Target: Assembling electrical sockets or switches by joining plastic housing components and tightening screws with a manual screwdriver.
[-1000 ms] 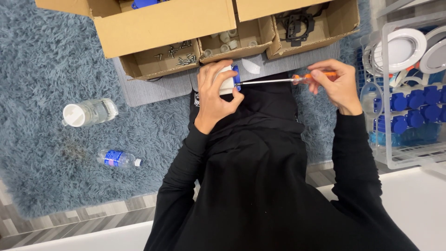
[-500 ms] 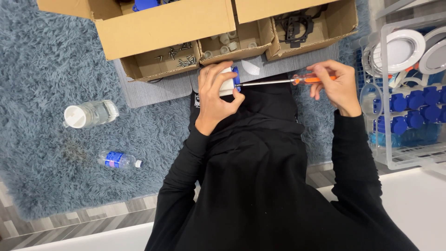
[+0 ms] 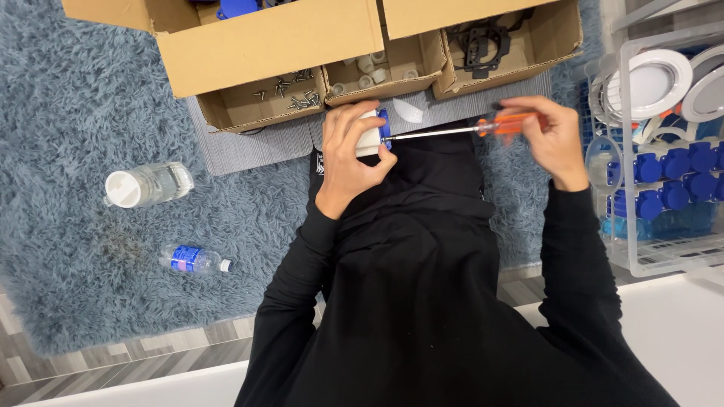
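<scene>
Over the blue rug (image 3: 68, 98), the left hand (image 3: 348, 154) grips a white-and-blue fitting (image 3: 372, 137) — the right hand (image 3: 549, 139) clasps an orange-handled screwdriver (image 3: 460, 130), its tip at the fitting. Screw-driving looks mid-way, not finished.

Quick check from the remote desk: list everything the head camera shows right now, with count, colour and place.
White-and-blue part: one, in the left hand.
Screwdriver: one, orange handle, tip at the part.
Cardboard boxes: several, brown, along the top; one holds loose screws, one black parts.
Bottle: one, clear with blue label, lying on the rug.
Jar: one, clear with white lid, on the rug.
Rug: one, blue-grey, shaggy.
Rack: one, clear, right edge, with blue parts and white round fittings.
Left hand: holds the part.
Right hand: holds the screwdriver.
</scene>
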